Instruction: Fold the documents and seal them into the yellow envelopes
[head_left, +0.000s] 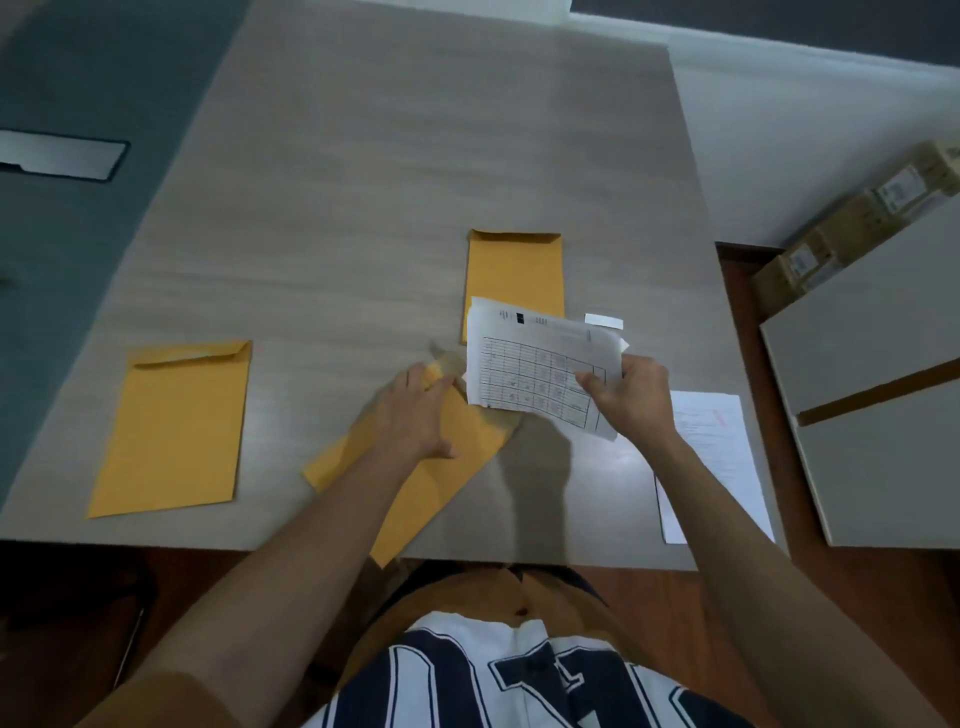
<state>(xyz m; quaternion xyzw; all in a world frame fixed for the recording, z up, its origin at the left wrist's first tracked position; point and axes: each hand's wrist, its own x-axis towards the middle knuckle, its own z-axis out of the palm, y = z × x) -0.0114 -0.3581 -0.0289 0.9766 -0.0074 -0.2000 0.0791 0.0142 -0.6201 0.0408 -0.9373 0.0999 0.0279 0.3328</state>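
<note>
Right hand (631, 397): raised above the counter (363, 182), thumb and curled fingers pinching the near right corner of the folded document (540, 364); printed grid faces up; the document's lower left edge sits at the mouth of the diagonal yellow envelope (441, 478), not yet inside. Left hand (415, 410): palm down on that envelope, thumb spread, fingers reaching its open end – whether the fingertips pinch the top layer or only press it cannot be told. The diagonal envelope lies near the counter's front edge; its lower corner overhangs the edge.

Second yellow envelope (176, 426): flat at the left of the counter, flap end away from the person, well apart from both hands. Third yellow envelope (514, 270): flat beyond the document, its near end hidden by the paper. White release strip (602, 320): just beside the document's far right corner. Unfolded printed sheet (722, 447): flat at the right – partly under the right forearm. Cardboard boxes (852, 234): off the counter, far right.
</note>
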